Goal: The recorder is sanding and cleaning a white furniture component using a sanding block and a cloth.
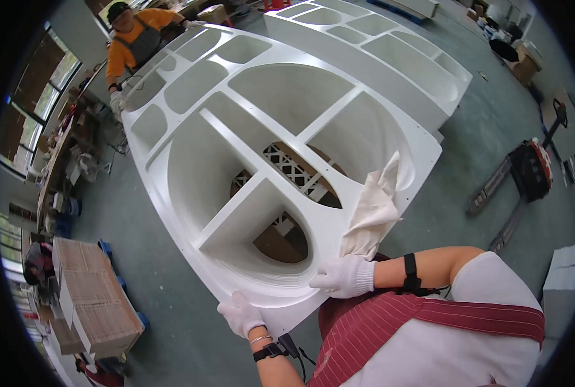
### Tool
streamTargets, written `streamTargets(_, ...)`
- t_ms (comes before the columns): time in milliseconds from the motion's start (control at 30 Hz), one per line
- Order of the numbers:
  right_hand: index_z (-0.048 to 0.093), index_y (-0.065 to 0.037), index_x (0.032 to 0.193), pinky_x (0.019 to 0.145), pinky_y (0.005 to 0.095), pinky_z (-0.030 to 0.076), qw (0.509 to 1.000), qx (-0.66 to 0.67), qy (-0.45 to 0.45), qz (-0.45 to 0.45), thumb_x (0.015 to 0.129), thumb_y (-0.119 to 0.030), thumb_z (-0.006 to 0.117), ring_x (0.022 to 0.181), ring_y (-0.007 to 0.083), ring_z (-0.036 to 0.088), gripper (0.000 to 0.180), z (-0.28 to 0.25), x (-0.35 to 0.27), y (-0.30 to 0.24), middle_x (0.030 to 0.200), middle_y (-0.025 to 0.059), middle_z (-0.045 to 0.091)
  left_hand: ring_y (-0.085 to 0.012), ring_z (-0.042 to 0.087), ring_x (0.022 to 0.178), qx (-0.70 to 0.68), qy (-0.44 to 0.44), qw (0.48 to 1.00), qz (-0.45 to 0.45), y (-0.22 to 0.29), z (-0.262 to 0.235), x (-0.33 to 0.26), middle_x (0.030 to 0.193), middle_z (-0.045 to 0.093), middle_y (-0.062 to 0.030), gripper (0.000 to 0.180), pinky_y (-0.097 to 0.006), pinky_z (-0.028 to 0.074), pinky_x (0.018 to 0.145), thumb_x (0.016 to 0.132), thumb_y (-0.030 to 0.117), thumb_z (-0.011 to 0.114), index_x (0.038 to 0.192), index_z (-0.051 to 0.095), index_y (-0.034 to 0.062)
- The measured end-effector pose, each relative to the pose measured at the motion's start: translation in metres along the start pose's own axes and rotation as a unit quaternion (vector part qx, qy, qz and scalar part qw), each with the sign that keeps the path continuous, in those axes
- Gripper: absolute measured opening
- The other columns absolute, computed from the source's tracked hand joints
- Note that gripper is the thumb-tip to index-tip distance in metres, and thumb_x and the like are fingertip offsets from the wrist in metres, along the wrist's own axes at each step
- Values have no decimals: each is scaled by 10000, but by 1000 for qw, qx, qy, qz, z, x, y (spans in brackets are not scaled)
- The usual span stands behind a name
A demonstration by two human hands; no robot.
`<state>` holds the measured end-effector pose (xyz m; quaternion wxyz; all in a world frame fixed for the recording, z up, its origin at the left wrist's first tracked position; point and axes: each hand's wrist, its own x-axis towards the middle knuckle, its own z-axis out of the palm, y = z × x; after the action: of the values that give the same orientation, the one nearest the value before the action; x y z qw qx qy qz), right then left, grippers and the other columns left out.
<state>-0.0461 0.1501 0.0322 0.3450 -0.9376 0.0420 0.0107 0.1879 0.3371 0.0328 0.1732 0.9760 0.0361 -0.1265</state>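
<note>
White moulded panel [262, 148] stretches away from both gloved hands: left hand [241, 314] grips its near edge, right hand [342, 276] clasps a cloth [372, 213] on its rim.

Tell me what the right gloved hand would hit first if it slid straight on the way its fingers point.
The right hand points left along the white panel's near rim. It would likely meet the left hand gripping that edge, though depth is unclear.

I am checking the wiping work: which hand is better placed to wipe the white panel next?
The right hand: it already holds the white cloth against the white panel. The left hand only grips the panel's near edge, without any cloth.
</note>
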Motion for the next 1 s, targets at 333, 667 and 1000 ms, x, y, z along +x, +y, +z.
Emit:
streamTargets(333, 695, -191, 1113, 711, 453, 580, 874, -226, 378, 206, 842, -230, 697, 842, 329, 698, 274, -56, -111, 107, 948, 87, 673, -456, 669, 1102, 2, -2, 1000, 11, -3, 6, 6, 1214, 673, -287, 651, -514, 503, 971, 1015, 544, 500, 1294, 500, -44)
streamTargets(667, 662, -182, 1162, 875, 506, 546, 799, -115, 412, 423, 909, -284, 664, 1104, 331, 634, 273, -46, -131, 136, 1144, 101, 638, -421, 498, 1373, 28, 131, 947, 293, -37, 45, 2, 1444, 566, -267, 625, -508, 428, 1132, 1019, 389, 577, 1493, 478, -6)
streamTargets(1000, 681, -226, 1161, 771, 521, 583, 904, -15, 308, 294, 946, -265, 625, 879, 376, 728, 226, -60, -207, 147, 1014, 163, 667, -464, 596, 1001, 109, -30, 851, 512, 47, 81, -194, 1160, 591, -244, 491, -567, 490, 874, 764, 285, 796, 1111, 607, -8)
